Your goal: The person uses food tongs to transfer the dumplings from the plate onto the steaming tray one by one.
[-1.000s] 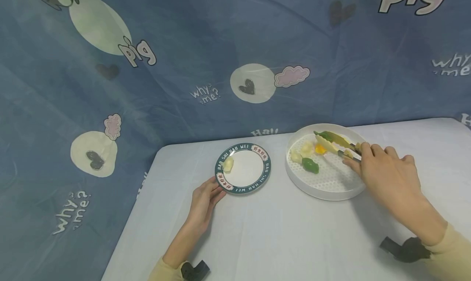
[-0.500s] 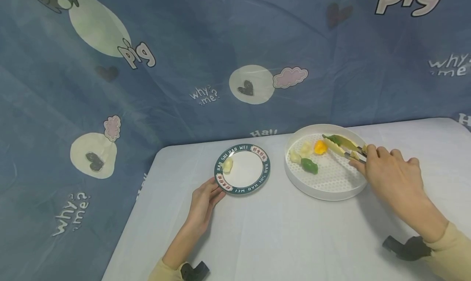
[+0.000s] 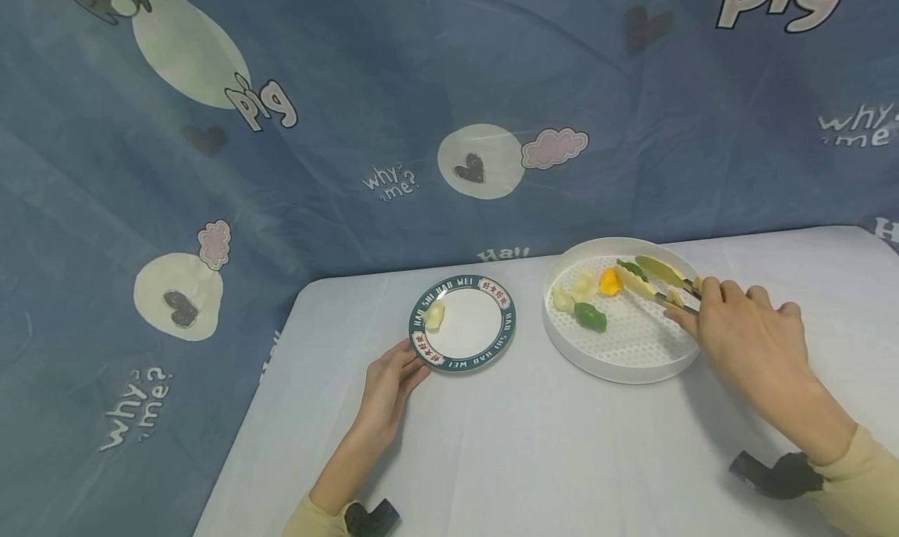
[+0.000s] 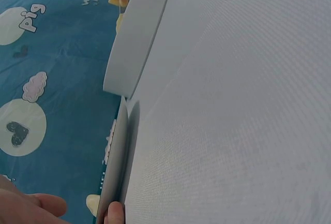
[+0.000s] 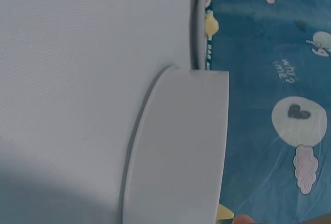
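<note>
My left hand (image 3: 386, 389) grips the near-left rim of a small white plate (image 3: 470, 326) with a green patterned border. A pale yellow piece (image 3: 435, 315) lies on the plate's left side. My right hand (image 3: 747, 334) holds tongs (image 3: 660, 273) with yellow tips over the round white tray (image 3: 632, 371). The tong tips are spread; a green pepper-like piece (image 3: 630, 269) lies by them, partly hidden. Also in the tray are an orange-yellow piece (image 3: 610, 282), two pale pieces (image 3: 584, 285) and another green pepper-like piece (image 3: 591, 317).
A white cloth covers the table (image 3: 534, 443). Behind it hangs a blue printed curtain (image 3: 337, 131). In both wrist views the tray's tall side wall (image 5: 178, 146) stands close beside the plate.
The right hand drew the tongs slightly right inside the tray. Their tips have spread, and the green piece that was between them now sits lower by the tips. Left hand and plate stay put.
</note>
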`<state>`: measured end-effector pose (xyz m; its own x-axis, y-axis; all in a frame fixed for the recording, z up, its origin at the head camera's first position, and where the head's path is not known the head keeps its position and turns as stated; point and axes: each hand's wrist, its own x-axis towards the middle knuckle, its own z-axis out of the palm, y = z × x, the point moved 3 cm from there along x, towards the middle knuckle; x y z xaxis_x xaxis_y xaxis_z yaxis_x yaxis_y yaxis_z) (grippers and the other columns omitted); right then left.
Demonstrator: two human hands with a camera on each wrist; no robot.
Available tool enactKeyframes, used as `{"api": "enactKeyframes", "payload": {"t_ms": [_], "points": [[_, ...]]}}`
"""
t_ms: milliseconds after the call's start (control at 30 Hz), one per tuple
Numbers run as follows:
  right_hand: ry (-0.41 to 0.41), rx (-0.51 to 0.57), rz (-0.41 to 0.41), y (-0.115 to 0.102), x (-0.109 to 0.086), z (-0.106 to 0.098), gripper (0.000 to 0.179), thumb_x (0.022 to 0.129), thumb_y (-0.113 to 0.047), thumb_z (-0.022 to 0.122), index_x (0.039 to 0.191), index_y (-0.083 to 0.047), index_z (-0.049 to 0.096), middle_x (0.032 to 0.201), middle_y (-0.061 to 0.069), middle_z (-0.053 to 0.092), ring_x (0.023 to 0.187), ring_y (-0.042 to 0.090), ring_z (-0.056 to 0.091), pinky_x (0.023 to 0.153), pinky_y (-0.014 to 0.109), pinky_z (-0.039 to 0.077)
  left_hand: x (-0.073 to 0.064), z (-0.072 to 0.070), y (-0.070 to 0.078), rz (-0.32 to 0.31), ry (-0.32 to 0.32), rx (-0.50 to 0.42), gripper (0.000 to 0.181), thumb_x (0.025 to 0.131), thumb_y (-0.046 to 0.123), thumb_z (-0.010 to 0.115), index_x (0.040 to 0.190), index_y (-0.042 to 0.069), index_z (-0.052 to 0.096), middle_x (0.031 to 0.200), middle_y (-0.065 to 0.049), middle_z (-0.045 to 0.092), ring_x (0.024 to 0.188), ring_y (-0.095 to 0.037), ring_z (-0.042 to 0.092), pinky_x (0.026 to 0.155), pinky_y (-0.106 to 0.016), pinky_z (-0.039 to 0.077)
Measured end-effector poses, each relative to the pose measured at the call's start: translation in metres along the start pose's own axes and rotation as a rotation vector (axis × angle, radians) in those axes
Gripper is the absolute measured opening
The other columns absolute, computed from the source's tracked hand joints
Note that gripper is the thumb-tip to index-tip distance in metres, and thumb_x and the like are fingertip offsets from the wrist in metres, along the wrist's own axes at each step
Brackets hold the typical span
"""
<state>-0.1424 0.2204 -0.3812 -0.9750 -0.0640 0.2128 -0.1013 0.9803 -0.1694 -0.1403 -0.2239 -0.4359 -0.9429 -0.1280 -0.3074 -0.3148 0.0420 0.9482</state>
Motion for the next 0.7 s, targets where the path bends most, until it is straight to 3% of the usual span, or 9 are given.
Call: {"api": "enactKeyframes", "payload": {"t_ms": [267, 467, 567, 633, 700], "points": [[0.007, 0.001, 0.0, -0.01, -0.001, -0.009, 0.056, 0.108, -0.048, 0.061, 0.101, 0.007, 0.052, 0.078, 0.022, 0.056, 0.077, 0.045, 0.057, 0.052, 0.046, 0.036, 0.0, -0.001, 0.0, -0.007, 0.004, 0.001, 0.062, 0.108, 0.013, 0.042, 0.164, -0.008, 0.029, 0.151, -0.026, 0.047, 0.136, -0.027, 0.057, 0.113, -0.019, 0.06], [0.049, 0.004, -0.046, -0.032, -0.001, -0.013, 0.055, 0.106, -0.049, 0.064, 0.102, 0.005, 0.053, 0.081, 0.019, 0.057, 0.079, 0.043, 0.055, 0.053, 0.044, 0.036, 0.0, -0.001, -0.001, -0.011, 0.005, -0.008, 0.062, 0.108, 0.012, 0.043, 0.164, -0.008, 0.03, 0.152, -0.026, 0.047, 0.139, -0.029, 0.056, 0.114, -0.019, 0.06], [0.124, 0.001, -0.096, -0.046, -0.002, -0.012, 0.054, 0.103, -0.048, 0.069, 0.098, 0.004, 0.054, 0.077, 0.015, 0.054, 0.073, 0.038, 0.052, 0.051, 0.041, 0.033, 0.001, -0.001, -0.001, -0.006, 0.006, -0.011, 0.061, 0.107, 0.012, 0.043, 0.164, -0.008, 0.03, 0.152, -0.026, 0.047, 0.139, -0.03, 0.056, 0.114, -0.02, 0.06], [0.21, -0.007, -0.153, -0.056, -0.003, -0.01, 0.064, 0.108, -0.059, 0.054, 0.095, 0.003, 0.053, 0.074, 0.013, 0.051, 0.068, 0.036, 0.049, 0.049, 0.039, 0.031, 0.001, -0.001, -0.001, -0.002, 0.006, -0.012, 0.061, 0.107, 0.011, 0.043, 0.164, -0.008, 0.031, 0.152, -0.026, 0.047, 0.139, -0.03, 0.056, 0.114, -0.02, 0.059], [0.268, -0.017, -0.195, -0.066, -0.005, -0.008, 0.065, 0.107, -0.061, 0.053, 0.092, 0.003, 0.053, 0.074, 0.012, 0.051, 0.065, 0.033, 0.047, 0.048, 0.038, 0.03, 0.001, -0.001, -0.001, 0.001, 0.008, -0.013, 0.061, 0.107, 0.011, 0.043, 0.164, -0.008, 0.031, 0.152, -0.026, 0.047, 0.139, -0.029, 0.056, 0.113, -0.019, 0.06]]}}
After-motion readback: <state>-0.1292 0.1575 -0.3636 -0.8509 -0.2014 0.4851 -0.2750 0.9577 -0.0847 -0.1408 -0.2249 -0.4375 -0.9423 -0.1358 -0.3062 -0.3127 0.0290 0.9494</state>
